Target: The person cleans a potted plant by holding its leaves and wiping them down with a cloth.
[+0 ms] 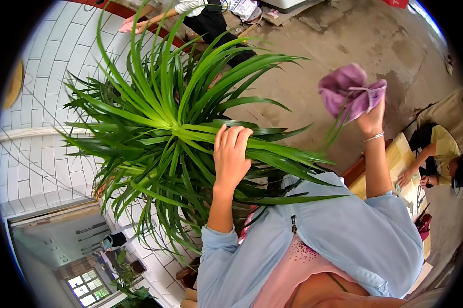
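Observation:
A large potted-type plant (162, 120) with long, narrow green leaves fans out across the middle of the view; its base is hidden. My left hand (230, 156) has its fingers curled round several of the leaves a little out from the crown. Up on the right, my right hand (373, 118) grips a crumpled purple cloth (348, 92), with most of the fingers hidden behind it. Thin leaf ends run up to the cloth's lower edge; whether they lie inside its folds I cannot tell.
White brick-patterned wall (41, 61) stands to the left, with a window opening (87, 287) below. At the top, another person's hand (134, 25) holds something pink. On the right a co-worker (441, 154) leans over a wooden table (395, 159). Concrete floor (313, 46) lies beyond.

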A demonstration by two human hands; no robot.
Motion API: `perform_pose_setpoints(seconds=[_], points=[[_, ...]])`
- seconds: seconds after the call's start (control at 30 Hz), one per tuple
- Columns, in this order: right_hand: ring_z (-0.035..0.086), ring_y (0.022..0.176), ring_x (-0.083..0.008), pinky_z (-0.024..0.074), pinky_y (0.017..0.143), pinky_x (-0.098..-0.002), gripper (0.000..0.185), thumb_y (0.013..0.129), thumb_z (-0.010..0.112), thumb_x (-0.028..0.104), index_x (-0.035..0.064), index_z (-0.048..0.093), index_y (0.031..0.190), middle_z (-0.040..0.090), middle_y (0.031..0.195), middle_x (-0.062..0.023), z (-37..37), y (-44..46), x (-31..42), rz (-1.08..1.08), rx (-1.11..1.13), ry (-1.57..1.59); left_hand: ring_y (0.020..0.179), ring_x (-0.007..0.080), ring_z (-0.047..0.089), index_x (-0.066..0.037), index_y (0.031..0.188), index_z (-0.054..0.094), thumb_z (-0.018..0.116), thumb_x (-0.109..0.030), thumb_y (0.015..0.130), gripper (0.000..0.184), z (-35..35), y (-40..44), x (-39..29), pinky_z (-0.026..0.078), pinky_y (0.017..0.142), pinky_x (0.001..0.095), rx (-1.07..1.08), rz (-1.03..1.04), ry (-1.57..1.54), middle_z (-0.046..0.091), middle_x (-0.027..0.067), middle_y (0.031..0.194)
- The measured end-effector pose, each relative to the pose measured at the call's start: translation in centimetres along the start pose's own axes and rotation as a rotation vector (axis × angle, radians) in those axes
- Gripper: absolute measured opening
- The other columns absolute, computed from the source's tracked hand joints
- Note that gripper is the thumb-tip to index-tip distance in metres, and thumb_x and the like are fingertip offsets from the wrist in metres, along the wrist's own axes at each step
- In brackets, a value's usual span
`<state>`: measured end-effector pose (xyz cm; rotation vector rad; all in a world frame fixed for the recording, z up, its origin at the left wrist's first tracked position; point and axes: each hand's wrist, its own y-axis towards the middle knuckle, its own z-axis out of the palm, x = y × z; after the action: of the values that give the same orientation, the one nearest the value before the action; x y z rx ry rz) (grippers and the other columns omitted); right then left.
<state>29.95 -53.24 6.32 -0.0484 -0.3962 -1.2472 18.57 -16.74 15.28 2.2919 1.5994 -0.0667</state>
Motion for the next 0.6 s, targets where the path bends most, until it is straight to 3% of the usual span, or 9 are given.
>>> perform_pose_setpoints(seconds=[0.07, 0.13, 0.23, 0.3, 0.33, 0.4, 0.47, 0.53, 0.6], points=[[0.047, 0.119, -0.0382, 0.0330, 0.106, -0.0513, 0.072, 0.090, 0.042, 0.061, 0.0005, 0.047, 0.129, 0.051, 0.129, -0.0212, -0.9, 0.1, -1.8, 0.040, -0.367, 0.040, 0.107, 0.0269, 0.053, -0.008, 0.108, 0.054, 0.066, 0.008, 0.054, 0.057, 0.2, 0.4, -0.1, 0.032, 0.108, 0.0437, 0.007, -0.028, 0.019, 0.054, 0.0079, 0.108], [0.048, 0.119, -0.0361, 0.0333, 0.106, -0.0511, 0.071, 0.090, 0.042, 0.060, 0.0005, 0.047, 0.129, 0.051, 0.129, -0.0192, -2.3, 0.0, -2.6, 0.131, -0.135, 0.102, 0.108, 0.0279, 0.051, -0.009, 0.111, 0.055, 0.067, 0.006, 0.056, 0.058, 0.0, 1.1, -0.5, 0.032, 0.108, 0.0445, 0.055, -0.049, 0.021, 0.054, 0.0080, 0.110], [0.049, 0.118, -0.0344, 0.0370, 0.103, -0.0506, 0.067, 0.092, 0.042, 0.057, 0.0007, 0.047, 0.127, 0.052, 0.128, -0.0177, -5.3, 0.8, -3.7, 0.128, -0.276, 0.128, 0.111, 0.0272, 0.051, -0.008, 0.114, 0.053, 0.069, 0.006, 0.056, 0.062, 0.1, 2.5, -0.4, 0.031, 0.108, 0.0447, 0.108, -0.060, 0.019, 0.053, 0.0089, 0.114], [0.055, 0.107, -0.0309, 0.0427, 0.098, -0.0482, 0.063, 0.091, 0.045, 0.056, 0.0037, 0.049, 0.126, 0.057, 0.117, -0.0150, -7.0, 2.2, -5.0, 0.277, -0.436, -0.034, 0.112, 0.0271, 0.051, -0.009, 0.115, 0.053, 0.070, 0.005, 0.056, 0.063, 0.2, 3.6, -0.3, 0.031, 0.108, 0.0445, 0.130, -0.064, 0.000, 0.053, 0.0090, 0.114], [0.057, 0.100, -0.0248, 0.0459, 0.095, -0.0453, 0.053, 0.092, 0.047, 0.052, 0.0079, 0.053, 0.122, 0.060, 0.110, -0.0096, -4.4, 4.2, -6.3, 0.319, -0.381, -0.110, 0.112, 0.0270, 0.051, -0.009, 0.115, 0.053, 0.071, 0.004, 0.056, 0.063, 0.2, 4.3, 0.1, 0.031, 0.108, 0.0443, 0.133, -0.069, -0.010, 0.053, 0.0091, 0.114], [0.059, 0.095, -0.0215, 0.0497, 0.090, -0.0430, 0.044, 0.093, 0.051, 0.046, 0.0102, 0.055, 0.118, 0.061, 0.108, -0.0060, -5.5, 6.3, -9.3, 0.429, -0.482, -0.232, 0.110, 0.0279, 0.051, -0.008, 0.115, 0.053, 0.072, 0.001, 0.058, 0.061, -0.3, 5.8, 0.4, 0.033, 0.106, 0.0444, 0.203, -0.080, -0.040, 0.054, 0.0095, 0.113], [0.059, 0.088, -0.0190, 0.0536, 0.082, -0.0388, 0.044, 0.090, 0.057, 0.045, 0.0110, 0.053, 0.117, 0.059, 0.100, -0.0056, -7.2, 8.8, -13.5, 0.617, -0.465, -0.218, 0.110, 0.0310, 0.051, -0.009, 0.115, 0.055, 0.070, -0.004, 0.063, 0.055, -0.2, 7.1, 1.3, 0.035, 0.104, 0.0443, 0.257, -0.106, -0.095, 0.057, 0.0101, 0.111], [0.059, 0.096, -0.0184, 0.0516, 0.082, -0.0356, 0.052, 0.087, 0.063, 0.041, 0.0085, 0.047, 0.123, 0.056, 0.114, -0.0058, -7.8, 11.6, -17.9, 0.780, -0.235, -0.288, 0.108, 0.0324, 0.052, -0.006, 0.115, 0.053, 0.070, 0.000, 0.059, 0.059, 0.5, 8.4, 2.1, 0.037, 0.101, 0.0443, 0.300, -0.113, -0.128, 0.057, 0.0116, 0.111], [0.057, 0.081, -0.0120, 0.0503, 0.069, -0.0270, 0.050, 0.085, 0.066, 0.042, 0.0079, 0.050, 0.117, 0.054, 0.087, -0.0030, -4.9, 14.3, -20.9, 0.782, 0.007, -0.576, 0.107, 0.0321, 0.053, -0.004, 0.115, 0.052, 0.069, 0.002, 0.058, 0.060, 1.1, 9.4, 2.4, 0.038, 0.099, 0.0438, 0.322, -0.119, -0.138, 0.057, 0.0128, 0.111]])
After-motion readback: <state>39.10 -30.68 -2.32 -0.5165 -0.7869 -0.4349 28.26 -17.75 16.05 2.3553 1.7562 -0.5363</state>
